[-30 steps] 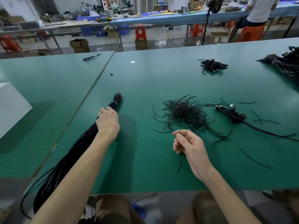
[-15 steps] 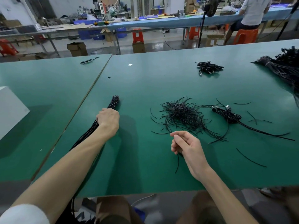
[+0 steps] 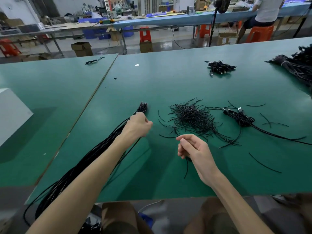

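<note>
Gripping cable bundle (image 3: 94, 152), left hand (image 3: 137, 124), right hand (image 3: 194, 149) pinching short wire (image 3: 186, 168)

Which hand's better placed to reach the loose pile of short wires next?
Probably right. The right hand sits beside the pile, holding one short wire; the left hand grips the long cable bundle.

No legible text anywhere.

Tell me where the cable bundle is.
Head view, left side: the cable bundle runs across the table, gripped near its far end by the left hand, left of the wire pile.
</note>
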Available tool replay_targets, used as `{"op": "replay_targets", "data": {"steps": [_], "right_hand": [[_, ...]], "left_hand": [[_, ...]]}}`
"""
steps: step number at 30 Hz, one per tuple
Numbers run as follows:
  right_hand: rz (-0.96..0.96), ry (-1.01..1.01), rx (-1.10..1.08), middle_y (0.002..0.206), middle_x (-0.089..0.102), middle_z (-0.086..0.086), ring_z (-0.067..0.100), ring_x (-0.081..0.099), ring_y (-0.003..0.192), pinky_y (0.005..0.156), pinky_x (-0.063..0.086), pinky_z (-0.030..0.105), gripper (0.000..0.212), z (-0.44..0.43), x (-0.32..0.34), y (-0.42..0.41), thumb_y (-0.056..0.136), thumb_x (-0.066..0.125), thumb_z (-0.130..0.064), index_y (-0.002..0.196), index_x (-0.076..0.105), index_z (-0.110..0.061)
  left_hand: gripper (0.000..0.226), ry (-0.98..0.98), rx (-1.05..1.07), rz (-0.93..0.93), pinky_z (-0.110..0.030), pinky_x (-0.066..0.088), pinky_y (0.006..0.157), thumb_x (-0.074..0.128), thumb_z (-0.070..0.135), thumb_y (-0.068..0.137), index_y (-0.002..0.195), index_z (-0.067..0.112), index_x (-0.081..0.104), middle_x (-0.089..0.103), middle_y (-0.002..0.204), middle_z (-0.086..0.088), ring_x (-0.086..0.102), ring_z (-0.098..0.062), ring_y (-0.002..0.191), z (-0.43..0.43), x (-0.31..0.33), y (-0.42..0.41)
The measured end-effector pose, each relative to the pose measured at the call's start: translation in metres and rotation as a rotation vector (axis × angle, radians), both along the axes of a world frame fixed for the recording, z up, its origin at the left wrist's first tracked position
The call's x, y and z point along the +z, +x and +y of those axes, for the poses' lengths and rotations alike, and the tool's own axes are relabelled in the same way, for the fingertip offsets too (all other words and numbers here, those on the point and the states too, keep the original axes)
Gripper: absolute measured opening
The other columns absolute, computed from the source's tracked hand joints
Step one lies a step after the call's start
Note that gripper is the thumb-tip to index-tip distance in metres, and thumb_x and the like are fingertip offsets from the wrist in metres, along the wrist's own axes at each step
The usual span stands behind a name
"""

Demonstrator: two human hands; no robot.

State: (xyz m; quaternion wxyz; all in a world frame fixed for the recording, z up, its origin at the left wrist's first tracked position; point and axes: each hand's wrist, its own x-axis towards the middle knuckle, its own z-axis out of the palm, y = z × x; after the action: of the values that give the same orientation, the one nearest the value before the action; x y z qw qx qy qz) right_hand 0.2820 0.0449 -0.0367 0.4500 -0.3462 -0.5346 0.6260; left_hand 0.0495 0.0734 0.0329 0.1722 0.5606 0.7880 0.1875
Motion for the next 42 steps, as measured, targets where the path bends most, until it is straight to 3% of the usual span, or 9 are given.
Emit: {"op": "replay_targets", "data": {"steps": [5,11,14,16,18,21,25,30,42], "right_hand": [[-0.139,0.090,0.036,0.094,0.077,0.006,0.020,0.074,0.088,0.070,0.057,0.027,0.017,-0.002,0.003,-0.005,0.107,0.053,-0.016,0.114,0.069,-0.013],[-0.368,0.146,0.094,0.106,0.076,-0.007,0.011,0.073,0.072,0.060,0.056,0.025,0.038,0.008,0.017,-0.033,0.104,0.058,-0.033,0.136,0.058,-0.013],[-0.457,0.097,0.194,0.115,0.073,-0.005,0.012,0.074,0.068,0.081,0.058,0.027,0.065,0.017,0.026,-0.059,0.101,0.059,-0.044,0.153,0.039,-0.010],[-0.392,0.032,0.233,0.107,0.076,0.003,0.029,0.076,0.077,0.090,0.059,0.049,0.057,0.019,0.028,-0.078,0.103,0.059,-0.036,0.149,0.041,-0.006],[-0.312,-0.001,0.194,0.090,0.075,0.008,0.036,0.073,0.078,0.083,0.060,0.054,0.042,0.020,0.025,-0.095,0.104,0.058,-0.021,0.139,0.047,0.000],[-0.313,-0.018,0.115,0.076,0.069,0.004,0.022,0.067,0.064,0.062,0.057,0.034,0.042,0.019,0.020,-0.107,0.103,0.057,-0.010,0.144,0.046,-0.001],[-0.394,0.068,0.137,0.067,0.061,-0.003,0.012,0.054,0.054,0.052,0.046,0.025,0.037,0.014,0.019,-0.107,0.102,0.051,-0.010,0.138,0.060,-0.011],[-0.353,0.085,0.148,0.067,0.049,0.003,0.024,0.041,0.064,0.060,0.037,0.039,0.036,0.009,0.021,-0.097,0.099,0.046,-0.006,0.121,0.071,-0.019],[0.001,-0.136,-0.183,0.069,0.053,-0.004,0.004,0.046,0.055,0.045,0.036,0.015,0.027,0.030,0.035,-0.052,0.104,0.049,-0.005,0.115,0.072,-0.014]], "left_hand": [[0.012,-0.029,-0.052,-0.423,-0.025,0.052,0.053,0.068,0.014,0.097,0.090,0.005,0.065,0.068,0.066,-0.007,0.064,-0.012,0.052,-0.001,-0.016,-0.004],[0.013,0.089,-0.114,-0.497,-0.025,0.046,0.050,0.073,0.019,0.095,0.087,0.010,0.069,0.068,0.059,0.001,0.059,-0.011,0.053,-0.011,-0.033,-0.019],[0.010,0.180,-0.144,-0.522,-0.024,0.043,0.054,0.074,0.019,0.094,0.087,0.011,0.071,0.067,0.060,0.004,0.056,-0.007,0.052,-0.015,-0.036,-0.021],[0.005,0.220,-0.171,-0.471,-0.031,0.050,0.063,0.074,0.016,0.093,0.088,0.015,0.074,0.071,0.070,0.003,0.061,-0.011,0.062,-0.016,-0.036,-0.023],[0.006,0.236,-0.193,-0.365,-0.038,0.054,0.082,0.072,0.012,0.094,0.095,0.016,0.076,0.072,0.089,-0.003,0.067,-0.020,0.083,-0.018,-0.038,-0.028],[0.026,0.335,-0.174,0.078,-0.035,0.041,0.103,0.071,0.016,0.095,0.121,0.018,0.071,0.059,0.120,-0.005,0.054,-0.022,0.115,-0.021,-0.042,-0.041],[0.069,0.214,-0.244,0.452,-0.037,0.015,0.126,0.054,0.014,0.104,0.163,0.014,0.019,0.018,0.169,-0.004,0.016,-0.024,0.155,-0.016,-0.055,-0.058],[0.083,0.228,-0.164,0.435,-0.029,0.017,0.125,0.041,-0.017,0.092,0.164,0.009,0.006,0.010,0.172,-0.005,0.014,-0.019,0.157,-0.005,-0.067,-0.065],[0.081,0.096,0.059,0.532,-0.043,0.006,0.129,0.038,-0.021,0.090,0.162,0.004,0.010,0.005,0.171,-0.014,0.002,-0.028,0.158,0.009,-0.059,-0.105]]}}
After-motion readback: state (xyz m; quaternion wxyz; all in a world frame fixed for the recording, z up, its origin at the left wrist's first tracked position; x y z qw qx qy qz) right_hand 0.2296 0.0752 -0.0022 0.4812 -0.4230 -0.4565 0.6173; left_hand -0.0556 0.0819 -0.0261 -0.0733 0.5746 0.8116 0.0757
